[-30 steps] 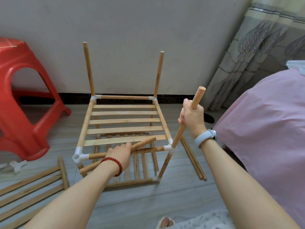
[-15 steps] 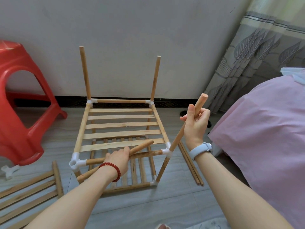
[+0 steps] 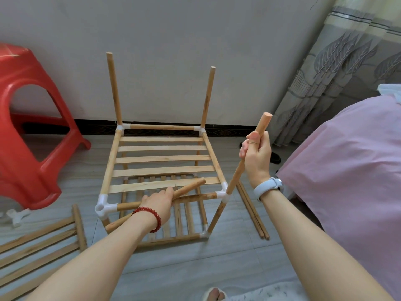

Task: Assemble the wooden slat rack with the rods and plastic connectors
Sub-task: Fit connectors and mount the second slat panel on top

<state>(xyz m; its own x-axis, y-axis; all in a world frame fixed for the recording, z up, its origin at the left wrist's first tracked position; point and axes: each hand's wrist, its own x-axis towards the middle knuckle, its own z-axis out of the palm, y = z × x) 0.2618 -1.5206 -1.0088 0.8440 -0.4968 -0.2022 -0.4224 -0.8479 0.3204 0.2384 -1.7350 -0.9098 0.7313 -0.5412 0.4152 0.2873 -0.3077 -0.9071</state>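
Head: grey tile floor (image 3: pixel 217 268) by wall; L fingers (image 3: pixel 167 192) grip loose rod (image 3: pixel 191 187), R fingers (image 3: pixel 255 137) grip upright rod (image 3: pixel 236 172).

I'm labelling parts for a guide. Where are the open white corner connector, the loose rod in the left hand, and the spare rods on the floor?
open white corner connector (image 3: pixel 102 205), head view, its socket.
loose rod (image 3: pixel 191 187), head view, upper shaft.
spare rods (image 3: pixel 252 211), head view, mid-length.

The left hand (image 3: pixel 159 202) hides the middle of the loose rod (image 3: pixel 188 189). The red stool (image 3: pixel 32 135) and spare slat panel (image 3: pixel 39 242) run off the left edge; the bed (image 3: pixel 347 170) off the right.
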